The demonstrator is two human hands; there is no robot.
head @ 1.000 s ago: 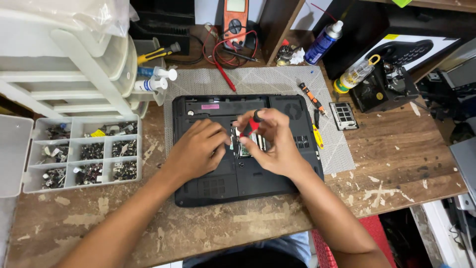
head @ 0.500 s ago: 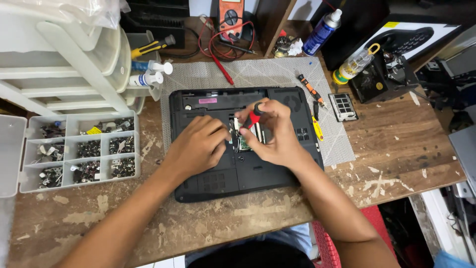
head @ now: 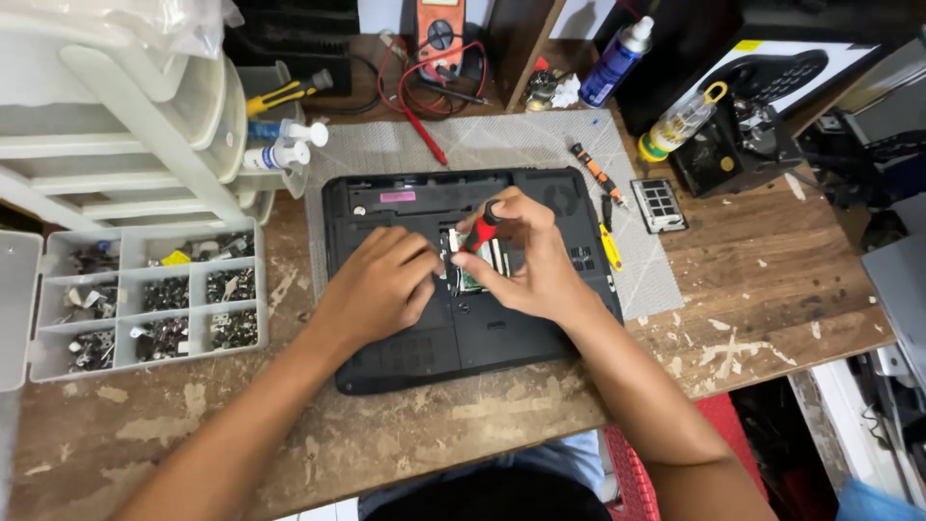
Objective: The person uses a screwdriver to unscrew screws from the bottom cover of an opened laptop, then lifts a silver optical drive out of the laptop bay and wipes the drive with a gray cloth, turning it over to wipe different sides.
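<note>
Black laptop [head: 463,289] flipped bottom-up on the grey mat [head: 502,145], long axis running 9 to 3 across the wooden bench [head: 772,280]. Open bay near its middle, green board showing. Left hand [head: 378,289] lying flat on the case at about 8 o'clock from the bay, fingers loosely curled, tips at the bay's edge, gripping nothing. Right hand [head: 526,260] pinched tight around a red-handled screwdriver [head: 480,232], handle leaning toward 1, tip down toward 7 into the bay.

Bare forearms and hands [head: 386,289] — no sleeves; no rings.
</note>
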